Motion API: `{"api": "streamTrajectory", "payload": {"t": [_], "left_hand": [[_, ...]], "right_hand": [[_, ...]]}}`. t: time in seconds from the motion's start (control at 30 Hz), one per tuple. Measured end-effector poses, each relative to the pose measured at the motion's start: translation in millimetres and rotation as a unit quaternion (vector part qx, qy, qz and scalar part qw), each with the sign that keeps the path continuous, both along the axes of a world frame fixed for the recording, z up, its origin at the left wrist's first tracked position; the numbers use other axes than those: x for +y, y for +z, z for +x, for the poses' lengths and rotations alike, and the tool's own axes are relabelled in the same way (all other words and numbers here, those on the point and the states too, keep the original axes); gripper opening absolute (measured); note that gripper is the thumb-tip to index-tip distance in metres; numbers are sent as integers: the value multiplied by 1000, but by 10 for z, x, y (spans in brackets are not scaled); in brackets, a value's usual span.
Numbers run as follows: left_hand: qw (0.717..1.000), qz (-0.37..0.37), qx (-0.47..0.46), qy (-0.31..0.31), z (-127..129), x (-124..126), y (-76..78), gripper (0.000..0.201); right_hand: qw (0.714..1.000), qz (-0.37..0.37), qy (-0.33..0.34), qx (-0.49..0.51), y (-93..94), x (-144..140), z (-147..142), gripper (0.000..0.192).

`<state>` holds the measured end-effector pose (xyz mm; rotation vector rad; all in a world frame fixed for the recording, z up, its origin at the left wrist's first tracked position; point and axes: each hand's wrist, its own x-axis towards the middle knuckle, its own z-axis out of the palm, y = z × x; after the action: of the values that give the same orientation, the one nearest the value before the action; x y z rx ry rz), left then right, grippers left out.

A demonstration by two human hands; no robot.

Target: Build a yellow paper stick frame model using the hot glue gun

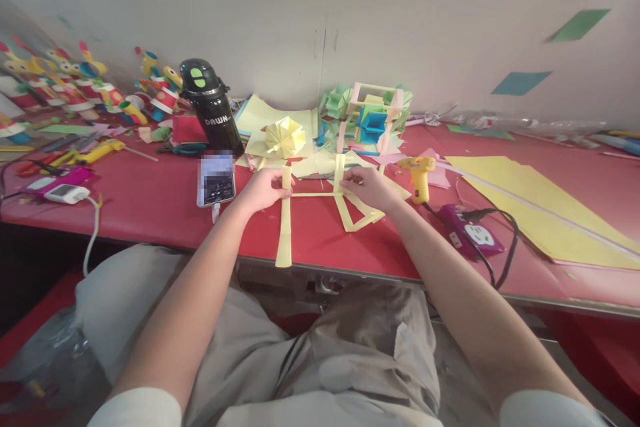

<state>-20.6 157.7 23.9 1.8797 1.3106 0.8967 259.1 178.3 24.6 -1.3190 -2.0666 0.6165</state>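
Both hands over the red table (315, 240), on a yellow paper frame (284, 233) at the near edge, straight ahead of the person; left hand (267, 188) has thumb and fingers drawn together on the frame's left strip, just where a thin crosspiece (314, 195) meets it; that strip's lower end reaches the table edge; right hand (370, 187) has its fingertips closed in on the right upright strip, near the crosspiece's other end; below the right hand, a bent strip (349, 221) makes an angled corner; behind the hands, a pleated yellow paper rosette (286, 138) and, to its right, a paper structure with a blue folded piece (373, 125); phone (216, 187) and black bottle (213, 110) to the left; yellow glue gun (420, 177) near the right hand, purple power strip (475, 233) beyond it; yellow sheets (540, 207) farther right.
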Motion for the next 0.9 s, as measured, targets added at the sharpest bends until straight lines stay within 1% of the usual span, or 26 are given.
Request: {"api": "streamTrajectory", "payload": {"t": [0.17,0.4,0.5,0.7,0.9], "left_hand": [[1000,5,-1,-9,2,-10,20,17],[1000,5,12,-4,11,-21,26,21],[1000,-1,8,3,29,-26,22,23],[1000,-5,9,-1,56,-34,29,18],[1000,-8,15,11,75,-43,24,21]], "right_hand": [[1000,-5,-10,-3,-4,-6,10,15],[1000,-6,-2,-11,25,-36,7,16],[999,-16,-1,-28,4,-31,7,18],[999,-3,0,-52,-53,1,3,14],[997,-5,-22,-73,-32,-19,-12,15]]}}
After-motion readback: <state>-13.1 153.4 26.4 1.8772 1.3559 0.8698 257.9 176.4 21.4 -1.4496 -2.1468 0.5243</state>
